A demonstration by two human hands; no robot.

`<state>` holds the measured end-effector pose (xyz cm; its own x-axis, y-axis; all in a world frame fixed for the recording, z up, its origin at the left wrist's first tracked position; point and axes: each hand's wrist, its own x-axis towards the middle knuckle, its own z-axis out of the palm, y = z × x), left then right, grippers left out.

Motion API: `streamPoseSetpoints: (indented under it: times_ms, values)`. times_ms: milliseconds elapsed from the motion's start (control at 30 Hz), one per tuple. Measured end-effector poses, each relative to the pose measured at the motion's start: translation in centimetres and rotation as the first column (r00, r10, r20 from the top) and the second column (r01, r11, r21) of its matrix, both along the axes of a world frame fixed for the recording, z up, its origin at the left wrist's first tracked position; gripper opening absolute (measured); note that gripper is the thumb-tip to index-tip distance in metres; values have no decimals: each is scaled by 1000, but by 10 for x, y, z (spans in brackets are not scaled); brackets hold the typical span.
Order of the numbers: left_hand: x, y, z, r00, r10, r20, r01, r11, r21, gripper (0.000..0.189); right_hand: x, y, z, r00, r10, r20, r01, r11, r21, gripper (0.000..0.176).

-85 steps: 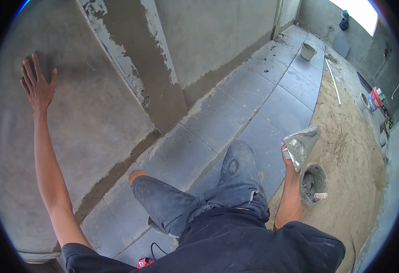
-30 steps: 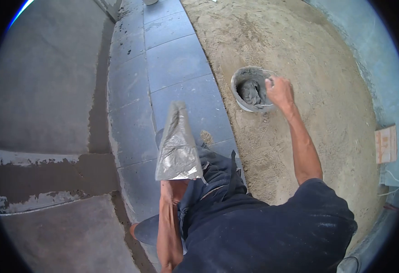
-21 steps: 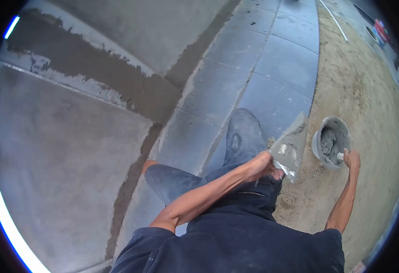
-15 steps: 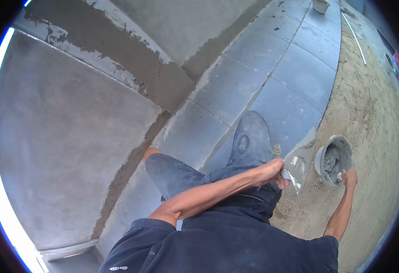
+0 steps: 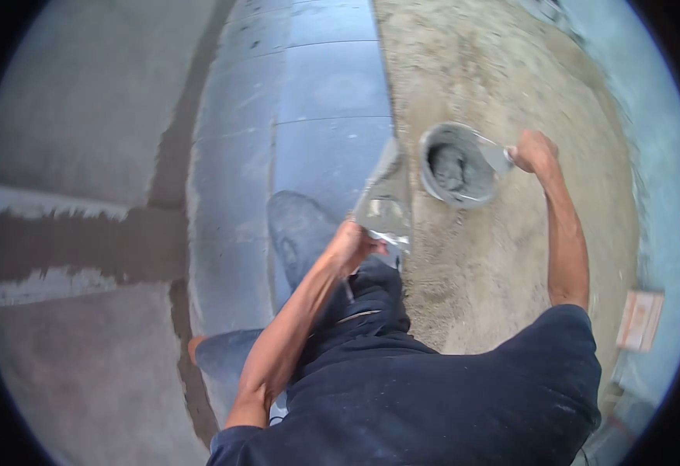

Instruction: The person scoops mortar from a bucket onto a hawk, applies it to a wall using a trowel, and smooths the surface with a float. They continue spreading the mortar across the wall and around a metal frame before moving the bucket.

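My left hand (image 5: 351,247) is closed around the handle end of a mortar-smeared trowel (image 5: 386,194); its grey blade, shiny near the hand, points away from me above my bent knee. Over on the right, my right hand (image 5: 534,151) is closed beside a round bucket (image 5: 427,175), on what looks like its thin wire handle. A pale grey piece (image 5: 497,159) shows between that hand and the rim; I cannot make out what it is. Lumpy grey mortar (image 5: 450,165) lies inside the bucket, which stands on the sandy ground.
Large grey floor tiles (image 5: 332,81) run ahead, bordering sandy ground (image 5: 503,256). To my left are smooth grey panels (image 5: 76,373) with a darker mortar band (image 5: 84,245) between them. A pale orange-and-white block (image 5: 640,320) lies at the right by a bluish surface.
My view has turned right, so tiles and bucket appear further left. My right hand has gone from the bucket's near rim to out beside it. My left hand still holds the trowel.
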<state>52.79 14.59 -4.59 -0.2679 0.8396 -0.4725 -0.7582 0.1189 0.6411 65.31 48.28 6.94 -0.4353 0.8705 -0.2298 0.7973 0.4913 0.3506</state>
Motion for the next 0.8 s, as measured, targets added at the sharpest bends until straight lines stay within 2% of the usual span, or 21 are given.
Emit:
streamPoseSetpoints:
  times_ms: [67,100,167,200,267,300,367,400,467,500,633,700,733,800]
  values:
    - [-6,4,-16,995,-101,-17,101,995,21,35,37,-24,7,978,13,-207,3,997,78,33]
    - [-7,7,-25,992,-117,-39,117,993,7,37,57,-29,4,977,-19,-213,39,995,92,33]
    - [-11,26,-29,988,-156,-12,156,988,5,37,81,-31,-13,884,-160,-439,111,985,-136,44]
    - [-11,34,-31,987,-161,7,161,987,1,37,97,-30,-29,882,-170,-440,116,982,-147,44]
    - [-10,44,-24,984,-172,34,173,985,-11,31,123,-40,-59,676,-263,-688,100,958,-268,46]
    - [-9,48,-22,981,-186,61,187,982,-10,27,129,-48,-72,677,-267,-686,97,956,-277,46]
    - [-8,53,-26,975,-214,55,215,977,-13,27,142,-64,-88,346,-499,-795,75,859,-506,40]
    - [-8,53,-26,969,-242,46,242,970,-7,27,145,-76,-88,345,-497,-796,83,861,-501,40]
    - [-6,63,-25,970,-240,33,241,970,-27,30,143,-96,-89,33,-598,-801,-184,784,-593,32]
    - [-5,68,-24,973,-231,18,232,972,-49,33,143,-102,-87,-10,-634,-774,-274,746,-607,34]
    - [-5,93,-23,962,-274,-16,273,960,-65,32,136,-136,-67,19,-601,-799,-281,764,-581,34]
    - [-5,106,-26,949,-313,-37,311,949,-47,28,134,-155,-62,113,-321,-940,-244,908,-339,35]
    - [-4,113,-28,944,-327,-39,325,945,-47,28,135,-161,-60,107,-322,-941,-231,912,-339,35]
    - [-2,124,-32,952,-303,-43,296,948,-115,29,135,-172,-55,183,-2,-983,-228,973,-45,34]
